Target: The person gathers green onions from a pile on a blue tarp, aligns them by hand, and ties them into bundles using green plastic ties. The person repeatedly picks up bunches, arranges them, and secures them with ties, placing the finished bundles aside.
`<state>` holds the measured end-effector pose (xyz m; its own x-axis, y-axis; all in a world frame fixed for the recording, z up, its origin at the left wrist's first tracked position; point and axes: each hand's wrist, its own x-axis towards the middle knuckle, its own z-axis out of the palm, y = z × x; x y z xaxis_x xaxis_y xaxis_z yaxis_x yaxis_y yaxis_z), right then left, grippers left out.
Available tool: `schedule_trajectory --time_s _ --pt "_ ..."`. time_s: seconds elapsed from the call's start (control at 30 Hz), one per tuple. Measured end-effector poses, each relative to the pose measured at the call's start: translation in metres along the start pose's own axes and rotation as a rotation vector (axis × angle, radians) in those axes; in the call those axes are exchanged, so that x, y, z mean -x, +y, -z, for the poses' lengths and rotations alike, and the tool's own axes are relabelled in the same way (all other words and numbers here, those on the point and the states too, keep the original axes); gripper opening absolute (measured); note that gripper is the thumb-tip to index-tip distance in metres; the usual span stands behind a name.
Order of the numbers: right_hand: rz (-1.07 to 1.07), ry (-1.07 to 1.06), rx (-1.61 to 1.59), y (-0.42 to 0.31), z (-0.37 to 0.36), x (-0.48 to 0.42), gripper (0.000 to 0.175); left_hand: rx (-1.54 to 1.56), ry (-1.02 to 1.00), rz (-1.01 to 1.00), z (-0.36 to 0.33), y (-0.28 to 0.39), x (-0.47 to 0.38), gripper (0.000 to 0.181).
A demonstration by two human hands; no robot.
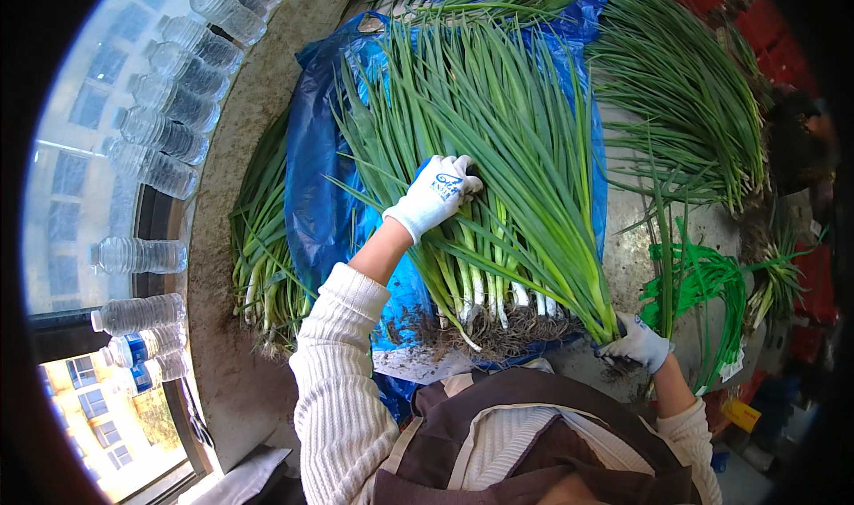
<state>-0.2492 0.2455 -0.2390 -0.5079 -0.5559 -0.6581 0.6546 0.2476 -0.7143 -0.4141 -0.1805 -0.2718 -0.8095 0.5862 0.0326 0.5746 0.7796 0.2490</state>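
Observation:
A large pile of green onions (pixel 427 104) lies on a blue plastic bag (pixel 313 171), leaves away from me, white stems and soil-covered roots toward me. My left hand (pixel 437 191), in a white work glove, has its fingers curled over stems and leaves in the middle of the pile. In a similar glove, my right hand (pixel 637 343) grips the root end of a bunch of green onions (pixel 574 258) at the pile's right side. That bunch slants up and left across the others. Roots and part of the right fingers are hidden.
Plastic water bottles (pixel 160 169) line the window side at left. Smaller green onions (pixel 267 271) lie left of the bag, and a large heap (pixel 680 91) lies at right. Green plastic ties (pixel 707 278) are beside my right hand. Red containers (pixel 817 285) stand at far right.

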Motion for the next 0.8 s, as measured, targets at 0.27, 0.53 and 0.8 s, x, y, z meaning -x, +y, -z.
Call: schedule_trajectory --time_s 0.27,0.53,0.8 --pt "-0.02 0.011 -0.008 -0.003 -0.001 -0.002 0.041 0.0 -0.016 -0.004 -0.003 0.006 0.001 0.022" --pt "-0.035 0.055 0.022 -0.014 -0.003 -0.002 0.038 0.307 0.036 -0.026 -0.002 -0.013 0.006 0.019" --pt "0.01 0.062 0.131 0.001 0.007 -0.006 0.045 1.052 0.093 0.348 0.01 -0.048 0.026 0.023"
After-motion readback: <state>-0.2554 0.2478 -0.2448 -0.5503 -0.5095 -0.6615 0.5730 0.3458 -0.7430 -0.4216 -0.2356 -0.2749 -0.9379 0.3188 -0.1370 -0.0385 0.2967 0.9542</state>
